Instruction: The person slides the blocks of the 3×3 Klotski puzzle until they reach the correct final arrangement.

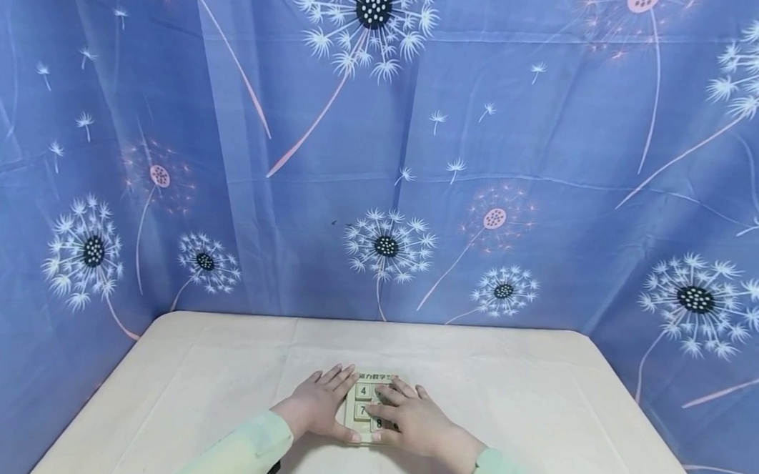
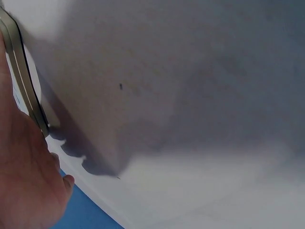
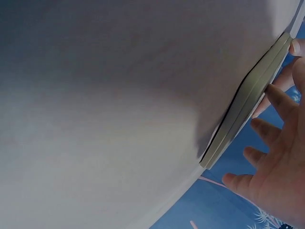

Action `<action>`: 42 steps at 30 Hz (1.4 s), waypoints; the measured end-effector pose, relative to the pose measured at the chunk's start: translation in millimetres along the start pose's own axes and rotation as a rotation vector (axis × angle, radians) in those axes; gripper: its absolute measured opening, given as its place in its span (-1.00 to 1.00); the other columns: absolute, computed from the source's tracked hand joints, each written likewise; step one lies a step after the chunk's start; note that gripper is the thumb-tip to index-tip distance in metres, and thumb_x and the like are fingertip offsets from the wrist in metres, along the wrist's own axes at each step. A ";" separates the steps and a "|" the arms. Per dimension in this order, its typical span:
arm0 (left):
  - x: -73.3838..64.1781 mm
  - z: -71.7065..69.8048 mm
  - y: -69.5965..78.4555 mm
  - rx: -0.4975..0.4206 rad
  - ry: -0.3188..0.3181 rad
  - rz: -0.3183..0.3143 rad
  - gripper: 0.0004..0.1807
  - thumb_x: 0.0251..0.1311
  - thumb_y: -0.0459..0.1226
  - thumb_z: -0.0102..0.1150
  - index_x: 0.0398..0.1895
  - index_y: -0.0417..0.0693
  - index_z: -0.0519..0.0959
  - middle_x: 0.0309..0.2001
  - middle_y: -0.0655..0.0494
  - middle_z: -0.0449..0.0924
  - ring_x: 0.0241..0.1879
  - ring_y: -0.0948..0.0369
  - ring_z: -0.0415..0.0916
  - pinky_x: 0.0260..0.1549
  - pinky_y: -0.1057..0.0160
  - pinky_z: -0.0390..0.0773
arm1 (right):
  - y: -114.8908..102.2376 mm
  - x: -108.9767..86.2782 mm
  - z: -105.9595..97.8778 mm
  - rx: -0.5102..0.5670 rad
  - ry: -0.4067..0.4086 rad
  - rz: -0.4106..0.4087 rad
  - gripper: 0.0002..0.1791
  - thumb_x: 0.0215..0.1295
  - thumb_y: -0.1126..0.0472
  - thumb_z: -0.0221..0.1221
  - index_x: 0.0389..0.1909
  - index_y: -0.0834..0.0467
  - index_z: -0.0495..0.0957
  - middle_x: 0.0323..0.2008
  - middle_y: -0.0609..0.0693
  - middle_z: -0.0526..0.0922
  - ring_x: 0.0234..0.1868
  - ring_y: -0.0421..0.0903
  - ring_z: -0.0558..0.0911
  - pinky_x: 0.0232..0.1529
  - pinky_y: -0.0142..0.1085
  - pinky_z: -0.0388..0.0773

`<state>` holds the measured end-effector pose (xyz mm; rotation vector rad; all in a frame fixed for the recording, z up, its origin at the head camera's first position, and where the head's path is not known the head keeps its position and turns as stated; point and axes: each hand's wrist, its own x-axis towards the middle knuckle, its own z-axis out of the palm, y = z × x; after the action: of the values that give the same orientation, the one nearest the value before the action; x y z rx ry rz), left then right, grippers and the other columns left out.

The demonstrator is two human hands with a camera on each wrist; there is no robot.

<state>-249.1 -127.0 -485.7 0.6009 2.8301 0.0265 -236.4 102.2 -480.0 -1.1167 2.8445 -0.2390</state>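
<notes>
A pale green number sliding puzzle [image 1: 375, 376] lies flat on the table, with Chinese characters along its far edge. The tiles 4 [image 1: 363, 391], 7 [image 1: 362, 410] and 8 [image 1: 379, 424] show; others lie hidden beneath the right hand. My left hand [image 1: 319, 403] rests along the left edge, fingers extended forward and thumb at the near left corner. Across the right part of the board spreads my right hand [image 1: 418, 421], its fingertips over the tiles and its thumb near the bottom rim. Both wrist views catch the puzzle's side edge [image 2: 28, 76] beside a hand.
A cream cloth covers the table [image 1: 218, 372], which has rounded far corners. Behind it and at both sides hangs a blue curtain [image 1: 301, 261] printed with dandelions. Light green sleeves [image 1: 239, 448] cover the forearms.
</notes>
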 end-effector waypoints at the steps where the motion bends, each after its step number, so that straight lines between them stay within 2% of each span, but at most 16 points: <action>1: 0.1 -0.1 -0.1 0.002 -0.001 0.000 0.26 -0.01 0.50 0.24 0.63 -0.01 0.11 0.67 0.09 0.03 0.66 0.06 0.00 0.63 -0.05 0.15 | 0.0 -0.3 -0.1 0.001 -0.001 -0.002 -0.42 0.38 -0.32 0.14 0.34 -0.19 0.55 0.49 0.06 0.43 0.54 0.26 0.33 0.37 0.43 0.37; 23: -0.7 -3.1 1.3 -0.004 -0.018 -0.017 0.27 -0.02 0.50 0.24 0.63 -0.01 0.11 0.67 0.09 0.03 0.67 0.06 -0.01 0.63 -0.04 0.14 | -2.0 -4.7 0.6 0.023 -0.030 -0.017 -0.45 0.39 -0.29 0.14 0.34 -0.24 0.55 0.50 0.02 0.42 0.55 0.24 0.32 0.41 0.41 0.35; 42: 0.7 -1.4 1.3 -0.009 -0.009 -0.015 0.27 -0.04 0.50 0.27 0.63 -0.01 0.12 0.67 0.10 0.05 0.66 0.05 0.02 0.63 -0.06 0.15 | -2.3 -8.0 0.5 0.027 -0.026 -0.022 -0.46 0.39 -0.28 0.14 0.33 -0.24 0.55 0.50 0.02 0.42 0.56 0.22 0.31 0.41 0.40 0.35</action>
<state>-249.5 -125.5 -484.4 0.5760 2.8239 0.0332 -228.9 106.0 -479.9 -1.1380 2.7989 -0.2609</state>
